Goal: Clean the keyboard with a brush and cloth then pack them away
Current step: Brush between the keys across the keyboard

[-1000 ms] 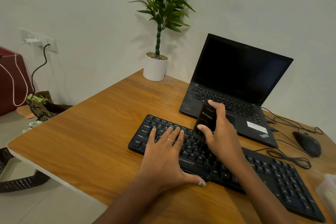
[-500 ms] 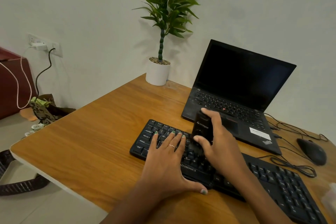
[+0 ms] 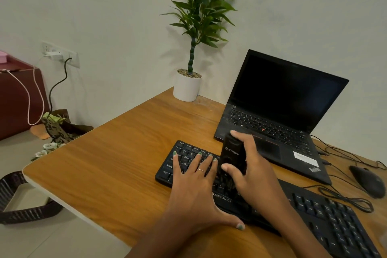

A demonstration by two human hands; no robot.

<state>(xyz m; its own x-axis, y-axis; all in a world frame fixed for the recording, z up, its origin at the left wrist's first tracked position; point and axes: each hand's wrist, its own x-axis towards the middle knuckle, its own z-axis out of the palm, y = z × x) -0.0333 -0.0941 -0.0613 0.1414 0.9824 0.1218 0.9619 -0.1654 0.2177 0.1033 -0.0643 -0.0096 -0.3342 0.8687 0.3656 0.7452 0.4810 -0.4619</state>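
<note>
Change: over the last second the brush (image 3: 232, 157) has slid leftward along the keyboard (image 3: 326, 218), closing on the left hand (image 3: 195, 182); the camera has also tipped a little, so the whole scene sits lower in view.
Meaning: I judge the brushing stage is under way, with the sweep working across the left half of the keys; the cloth pass and the packing away are not yet done.
Left hand: lies flat with fingers straight and spread, pressing on the left end of the keyboard, thumb out along its near edge; it grips nothing and seems to steady the board.
Right hand (image 3: 253, 174): curled round the black brush body, forefinger over its top, thumb across its lower front.
Brush: upright in the right hand, just beside the left hand's fingertips, its lower end down at the keys; whether bristles touch the keys is hidden.
Keyboard: on the table (image 3: 117, 161), under both hands, running away past the right wrist.
Cloth: not made out in view.
Beyond the hands: an open laptop (image 3: 280, 111) just past the right hand, a mouse (image 3: 366, 182) further right.
</note>
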